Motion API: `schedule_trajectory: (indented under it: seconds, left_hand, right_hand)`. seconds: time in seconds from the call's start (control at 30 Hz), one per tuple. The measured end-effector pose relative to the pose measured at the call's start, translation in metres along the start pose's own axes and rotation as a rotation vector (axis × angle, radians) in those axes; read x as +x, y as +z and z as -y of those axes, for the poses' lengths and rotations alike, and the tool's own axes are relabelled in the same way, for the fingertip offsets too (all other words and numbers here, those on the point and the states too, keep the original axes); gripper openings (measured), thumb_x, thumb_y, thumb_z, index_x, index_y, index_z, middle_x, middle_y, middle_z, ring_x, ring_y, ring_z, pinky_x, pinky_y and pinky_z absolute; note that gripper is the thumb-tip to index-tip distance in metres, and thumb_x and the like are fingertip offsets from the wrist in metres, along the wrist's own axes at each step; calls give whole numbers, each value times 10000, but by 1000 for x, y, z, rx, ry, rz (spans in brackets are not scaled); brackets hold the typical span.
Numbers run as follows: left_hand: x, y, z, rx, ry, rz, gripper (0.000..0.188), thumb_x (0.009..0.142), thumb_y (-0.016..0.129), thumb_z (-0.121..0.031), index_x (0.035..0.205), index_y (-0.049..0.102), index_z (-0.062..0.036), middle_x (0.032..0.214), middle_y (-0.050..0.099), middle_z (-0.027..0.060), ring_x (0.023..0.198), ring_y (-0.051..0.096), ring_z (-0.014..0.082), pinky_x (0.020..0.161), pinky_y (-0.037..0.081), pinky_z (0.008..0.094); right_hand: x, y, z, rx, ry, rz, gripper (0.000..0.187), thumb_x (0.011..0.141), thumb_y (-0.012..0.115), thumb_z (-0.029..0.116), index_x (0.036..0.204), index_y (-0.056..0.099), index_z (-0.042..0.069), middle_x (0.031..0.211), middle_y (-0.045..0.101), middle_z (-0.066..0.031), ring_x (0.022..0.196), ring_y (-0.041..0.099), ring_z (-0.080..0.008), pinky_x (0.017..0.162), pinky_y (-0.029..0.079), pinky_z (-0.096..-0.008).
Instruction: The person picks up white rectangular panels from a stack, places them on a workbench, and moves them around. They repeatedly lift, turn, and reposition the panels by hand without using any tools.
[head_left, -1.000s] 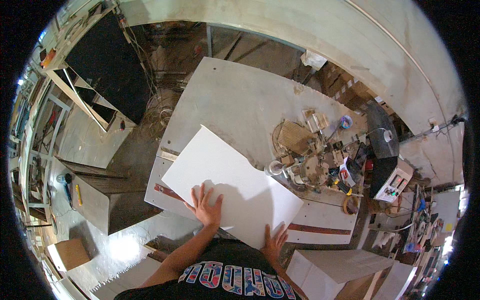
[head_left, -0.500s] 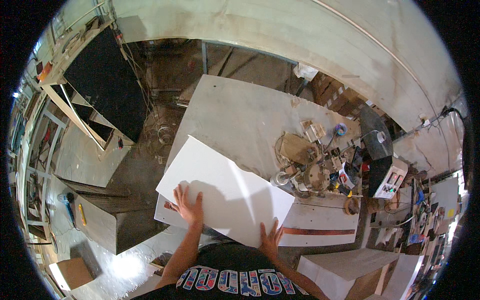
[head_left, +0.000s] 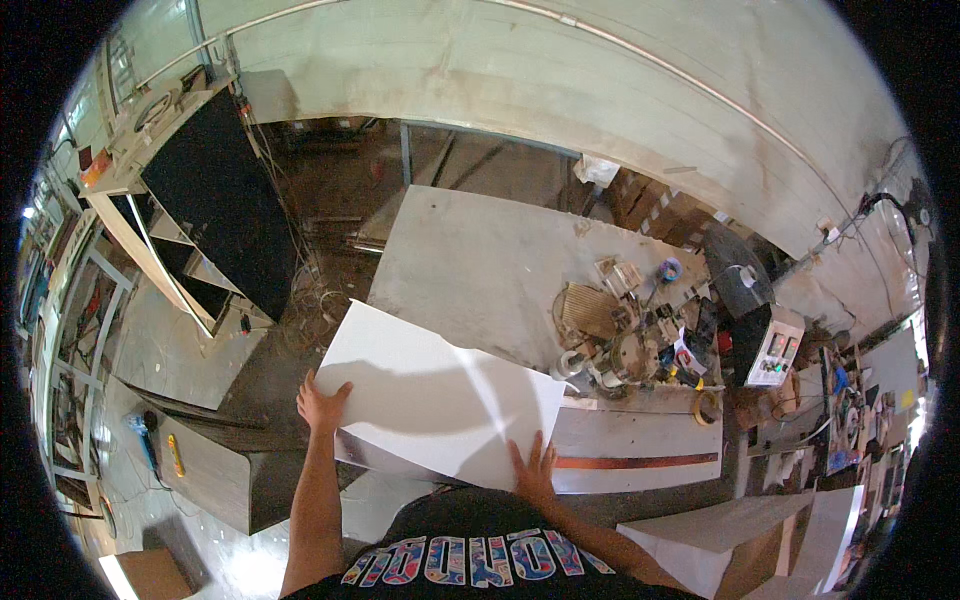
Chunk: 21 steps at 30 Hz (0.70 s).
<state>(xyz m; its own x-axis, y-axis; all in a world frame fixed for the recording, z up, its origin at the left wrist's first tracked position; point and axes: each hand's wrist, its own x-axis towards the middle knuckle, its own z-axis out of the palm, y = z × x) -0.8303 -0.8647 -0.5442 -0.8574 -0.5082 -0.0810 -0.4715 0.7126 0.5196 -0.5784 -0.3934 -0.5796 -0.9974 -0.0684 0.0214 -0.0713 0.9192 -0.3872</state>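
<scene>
A large white panel (head_left: pixel 438 388) lies at a slant over the near edge of the workbench (head_left: pixel 480 240), right in front of me. My left hand (head_left: pixel 322 404) is at the panel's left corner, thumb on the top face and fingers curled over the edge. At the near right corner of the panel rests my right hand (head_left: pixel 533 468), its fingers spread flat on the surface. A shadow falls across the panel, with a bright streak near its right side. Beneath its right end, a pale board with a reddish-brown strip (head_left: pixel 635 462) sticks out.
Tools and round machine parts (head_left: pixel 630 350) crowd the bench's right side, beside a roll of tape (head_left: pixel 706 407) and a control box (head_left: pixel 777 346). To the left stand a black-sided cabinet (head_left: pixel 215 200) and a grey box (head_left: pixel 210 470) bearing a yellow cutter (head_left: pixel 176 455). A white box-like frame (head_left: pixel 700 540) is low right.
My left hand has slid left from the panel's face to its left corner. The panel has shifted slightly left and down in view. My right hand stays at its near right corner.
</scene>
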Motion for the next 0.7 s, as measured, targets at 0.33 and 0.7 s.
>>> schedule_trajectory:
  seconds: [0.33,0.7]
  left_hand:
    - [12,-17,70,54,-318,95,1104,744,974,-682,1612,565,-136,1612,587,180,1561,437,441,1267,345,646]
    - [-19,-14,100,-564,-402,-88,1045,848,1004,-483,1667,501,-72,1537,639,221,1351,643,389,1106,579,569]
  right_hand:
    - [37,-18,21,-21,-16,140,1298,841,938,547,1823,186,153,1801,73,-434,1627,166,-689,1312,181,-779]
    - [120,-73,1,1318,503,-111,718,1061,806,361,1625,532,11,1334,761,-159,1152,716,-256,995,577,-419]
